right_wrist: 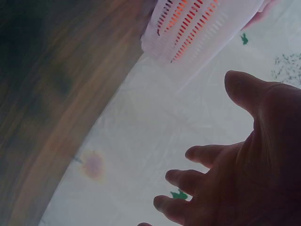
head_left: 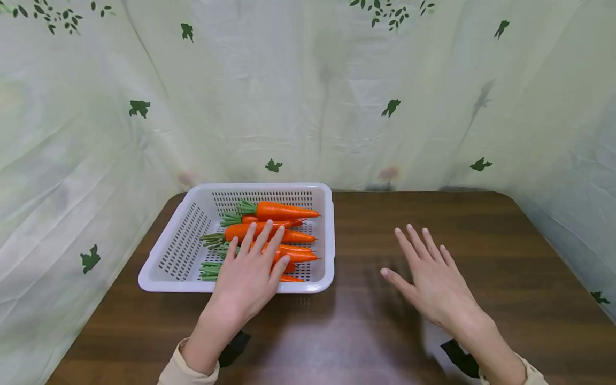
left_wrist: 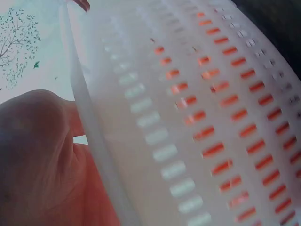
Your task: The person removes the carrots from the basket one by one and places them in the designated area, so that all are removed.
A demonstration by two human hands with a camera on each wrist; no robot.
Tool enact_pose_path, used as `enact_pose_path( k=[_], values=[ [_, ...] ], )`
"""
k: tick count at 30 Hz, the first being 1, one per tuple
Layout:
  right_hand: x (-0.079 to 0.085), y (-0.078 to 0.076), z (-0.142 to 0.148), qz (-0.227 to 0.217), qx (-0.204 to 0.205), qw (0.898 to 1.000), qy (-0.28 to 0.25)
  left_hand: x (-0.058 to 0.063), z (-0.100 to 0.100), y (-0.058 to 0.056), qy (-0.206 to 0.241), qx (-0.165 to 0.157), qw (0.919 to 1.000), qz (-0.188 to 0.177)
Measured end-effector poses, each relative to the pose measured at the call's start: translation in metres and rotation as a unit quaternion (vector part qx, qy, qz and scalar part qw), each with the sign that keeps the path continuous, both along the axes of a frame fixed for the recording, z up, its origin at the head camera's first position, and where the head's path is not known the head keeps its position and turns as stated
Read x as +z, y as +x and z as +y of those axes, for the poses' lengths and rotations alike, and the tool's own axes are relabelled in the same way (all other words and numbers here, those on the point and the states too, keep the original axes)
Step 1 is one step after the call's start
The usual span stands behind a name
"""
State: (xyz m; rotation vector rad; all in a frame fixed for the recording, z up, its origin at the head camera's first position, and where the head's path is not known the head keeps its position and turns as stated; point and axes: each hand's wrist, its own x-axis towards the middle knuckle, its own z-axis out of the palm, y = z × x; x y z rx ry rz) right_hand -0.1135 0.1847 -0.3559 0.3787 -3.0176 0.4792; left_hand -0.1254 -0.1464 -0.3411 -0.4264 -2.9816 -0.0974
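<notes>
A white slotted plastic basket [head_left: 168,256] stands on the left part of the table, with several orange carrots [head_left: 284,210] with green stem ends lying in it. My left hand [head_left: 250,272] is over the basket's near rim, its fingers spread and overlapping the nearer carrots in the head view. The left wrist view shows the hand [left_wrist: 37,155] beside the rim, with orange showing through the slots. To the basket's right, my right hand [head_left: 435,283] hovers above the table, fingers straight, thumb out, holding nothing.
The dark brown wooden table [head_left: 385,331] has rounded far corners. Behind it and along both sides hangs a pale curtain [head_left: 298,96] printed with green leaves. Dark bands [head_left: 234,348] sit at both wrists, by the cream sleeves [head_left: 185,369].
</notes>
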Motion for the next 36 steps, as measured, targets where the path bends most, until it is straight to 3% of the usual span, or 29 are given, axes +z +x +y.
enact_pose_path(
  k=[8, 19, 26, 36],
  values=[
    [0.001, 0.0, -0.009, -0.002, 0.016, 1.0, -0.002, 0.001, -0.016, 0.003, -0.007, 0.005, 0.9999, -0.005],
    [0.01, -0.001, -0.031, 0.03, 0.068, 0.997, 0.01, 0.015, -0.049, 0.011, -0.011, 0.018, 0.9998, -0.001],
    [0.014, -0.006, -0.043, 0.045, 0.102, 0.993, 0.028, 0.022, -0.081, 0.015, -0.002, 0.04, 0.9991, -0.01],
    [0.017, -0.011, -0.055, 0.093, 0.16, 0.982, 0.045, 0.016, -0.135, 0.016, 0.011, 0.066, 0.9976, -0.02]
  ],
)
